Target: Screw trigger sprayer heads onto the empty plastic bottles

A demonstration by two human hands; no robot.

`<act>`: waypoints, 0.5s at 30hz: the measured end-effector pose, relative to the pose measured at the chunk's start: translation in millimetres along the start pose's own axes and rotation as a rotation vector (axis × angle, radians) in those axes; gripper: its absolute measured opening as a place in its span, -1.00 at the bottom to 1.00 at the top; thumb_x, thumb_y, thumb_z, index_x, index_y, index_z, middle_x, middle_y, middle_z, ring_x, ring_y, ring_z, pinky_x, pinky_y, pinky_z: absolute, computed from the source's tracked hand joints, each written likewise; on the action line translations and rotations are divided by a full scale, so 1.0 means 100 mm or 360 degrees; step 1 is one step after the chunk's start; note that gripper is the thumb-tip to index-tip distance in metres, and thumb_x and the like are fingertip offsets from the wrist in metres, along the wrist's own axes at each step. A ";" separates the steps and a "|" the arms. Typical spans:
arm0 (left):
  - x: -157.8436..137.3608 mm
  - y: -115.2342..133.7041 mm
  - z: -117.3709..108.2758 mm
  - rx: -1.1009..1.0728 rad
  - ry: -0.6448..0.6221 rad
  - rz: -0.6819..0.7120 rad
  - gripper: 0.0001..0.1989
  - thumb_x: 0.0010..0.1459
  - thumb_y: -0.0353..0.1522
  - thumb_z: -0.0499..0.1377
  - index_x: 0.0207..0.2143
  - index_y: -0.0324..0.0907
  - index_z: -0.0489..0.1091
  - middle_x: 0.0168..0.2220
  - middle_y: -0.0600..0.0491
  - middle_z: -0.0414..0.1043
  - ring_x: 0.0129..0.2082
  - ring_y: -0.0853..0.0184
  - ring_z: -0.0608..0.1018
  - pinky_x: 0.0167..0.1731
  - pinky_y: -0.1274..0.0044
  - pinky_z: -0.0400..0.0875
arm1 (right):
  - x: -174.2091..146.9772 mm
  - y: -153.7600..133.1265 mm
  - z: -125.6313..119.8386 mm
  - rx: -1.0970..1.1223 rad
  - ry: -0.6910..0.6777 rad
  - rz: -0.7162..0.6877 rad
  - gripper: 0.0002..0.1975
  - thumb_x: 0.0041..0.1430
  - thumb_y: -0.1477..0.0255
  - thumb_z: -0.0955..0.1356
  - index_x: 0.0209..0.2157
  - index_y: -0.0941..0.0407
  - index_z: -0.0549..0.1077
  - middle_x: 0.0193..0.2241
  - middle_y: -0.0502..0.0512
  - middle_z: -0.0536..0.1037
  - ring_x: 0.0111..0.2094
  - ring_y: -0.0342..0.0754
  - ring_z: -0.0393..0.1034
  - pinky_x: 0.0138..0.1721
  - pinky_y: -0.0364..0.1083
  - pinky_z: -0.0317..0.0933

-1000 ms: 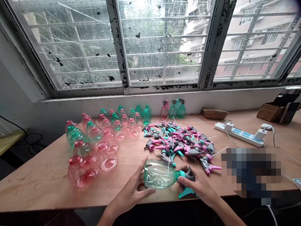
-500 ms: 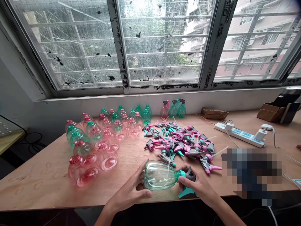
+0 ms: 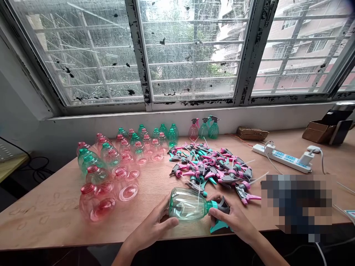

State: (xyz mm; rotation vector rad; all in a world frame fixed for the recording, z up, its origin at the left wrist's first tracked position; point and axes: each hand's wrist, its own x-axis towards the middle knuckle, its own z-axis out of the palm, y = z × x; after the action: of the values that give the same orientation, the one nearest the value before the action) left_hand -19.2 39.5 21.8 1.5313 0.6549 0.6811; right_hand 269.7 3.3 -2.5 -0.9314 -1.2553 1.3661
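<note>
A clear green spray bottle [image 3: 187, 205] lies on its side in the air between my hands, near the table's front edge. My left hand [image 3: 162, 218] is closed around its base end. At the neck, my right hand [image 3: 229, 214] grips the grey and teal trigger sprayer head [image 3: 220, 208], its thumb on the collar. The head sits at the bottle's mouth, and a thin tube shows inside the bottle. Just beyond lies a pile of pink, teal and grey sprayer heads [image 3: 210, 162].
Open-topped pink and green bottles [image 3: 126, 147] crowd the left side of the wooden table [image 3: 50, 221]. Three bottles with sprayer heads [image 3: 203, 129] stand by the wall. To the right are a brown block [image 3: 252, 133], a power strip [image 3: 283, 159], a cardboard box [image 3: 317, 132] and a blurred patch.
The bottle and both hands have barely moved, with the bottle's base end a touch higher. Both hands keep their hold.
</note>
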 end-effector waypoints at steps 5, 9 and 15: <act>-0.02 0.02 0.03 0.0014 0.0020 -0.0012 0.00 0.25 -0.35 0.30 0.44 0.16 -0.36 0.38 0.00 0.18 0.32 0.05 0.30 0.34 0.19 0.09 | 0.01 -0.01 0.00 -0.0016 0.0035 0.0018 -0.65 0.18 0.19 0.50 -0.18 0.13 0.41 -0.51 -0.02 0.55 -0.49 -0.05 0.49 -0.43 -0.10 0.39; -0.03 0.01 0.03 -0.0033 0.0044 -0.0001 0.09 0.18 -0.37 0.36 0.43 0.20 -0.39 0.47 0.03 -0.06 0.42 0.06 0.12 0.38 0.21 0.00 | 0.00 -0.01 0.01 -0.0022 0.0020 0.0002 -0.66 0.17 0.21 0.50 -0.19 0.12 0.42 -0.51 -0.04 0.52 -0.49 -0.07 0.48 -0.42 -0.10 0.40; -0.01 0.04 0.02 -0.0045 0.0029 0.0025 -0.10 0.21 -0.31 0.34 0.44 0.08 -0.12 0.48 0.00 -0.10 0.46 0.07 0.00 0.40 0.22 -0.04 | -0.01 -0.02 0.01 -0.0042 -0.0017 -0.0012 -0.66 0.17 0.21 0.50 -0.18 0.13 0.42 -0.51 -0.04 0.53 -0.49 -0.07 0.48 -0.39 -0.09 0.42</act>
State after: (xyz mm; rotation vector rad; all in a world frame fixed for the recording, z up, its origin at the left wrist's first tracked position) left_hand -18.4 36.6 25.2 1.5073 0.6453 0.7142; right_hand 269.3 2.0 -0.7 -0.9379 -1.2863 1.3533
